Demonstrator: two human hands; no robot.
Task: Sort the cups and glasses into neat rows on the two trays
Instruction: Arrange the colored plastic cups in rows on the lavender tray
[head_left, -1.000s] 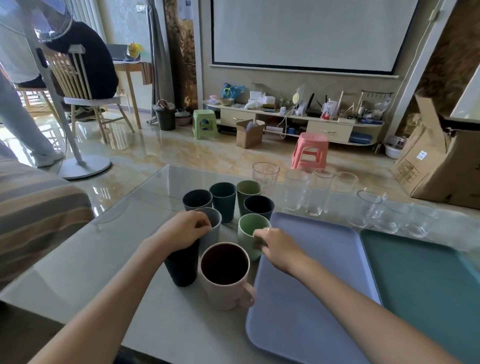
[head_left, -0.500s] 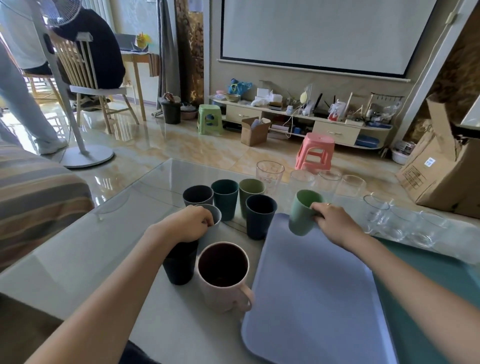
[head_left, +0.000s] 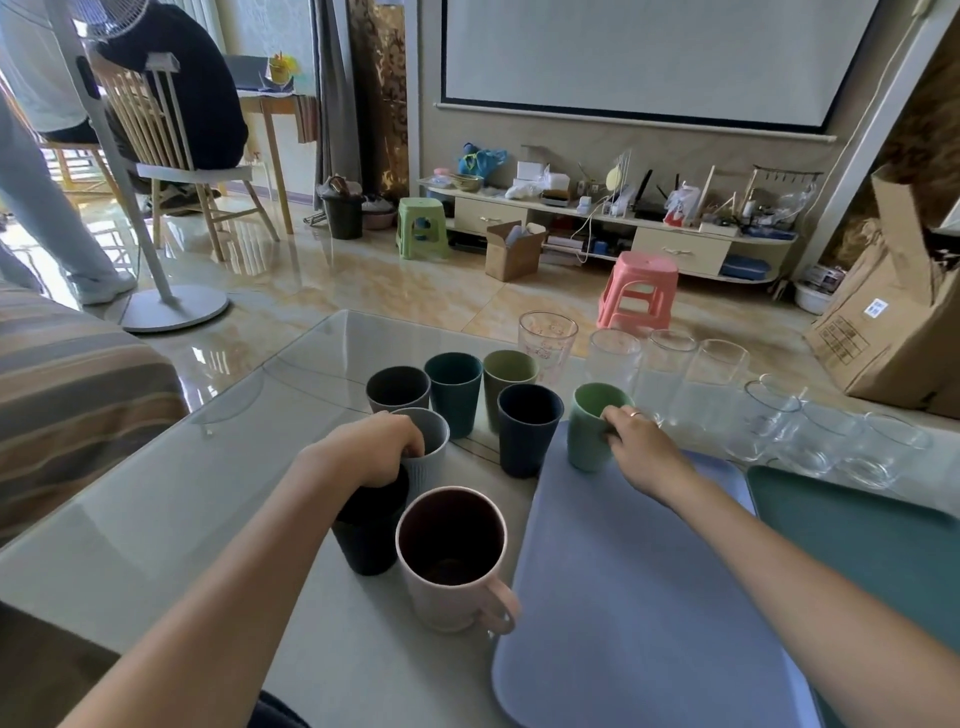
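Observation:
My right hand (head_left: 636, 449) grips a light green cup (head_left: 589, 434) that stands at the far left corner of the lavender tray (head_left: 623, 597). My left hand (head_left: 371, 449) grips the rim of a grey cup (head_left: 431, 447), with a black cup (head_left: 371, 535) just below the wrist. A pink mug (head_left: 449, 556) stands nearest me beside the tray. Behind are a navy cup (head_left: 527, 428), a dark grey cup (head_left: 397, 389), a teal cup (head_left: 453, 387) and an olive cup (head_left: 506, 376). Several clear glasses (head_left: 665, 374) line the table's far side. A teal tray (head_left: 872, 535) lies to the right.
The glass table (head_left: 156, 493) ends at a rounded far edge. A striped sofa (head_left: 62, 374) is at the left. On the floor beyond stand a fan base (head_left: 174, 309), a pink stool (head_left: 639, 296) and a cardboard box (head_left: 893, 322).
My right hand lifted the light green cup from the cluster, carried it right and set it down on the lavender tray's far left corner. My left hand stayed on the grey cup.

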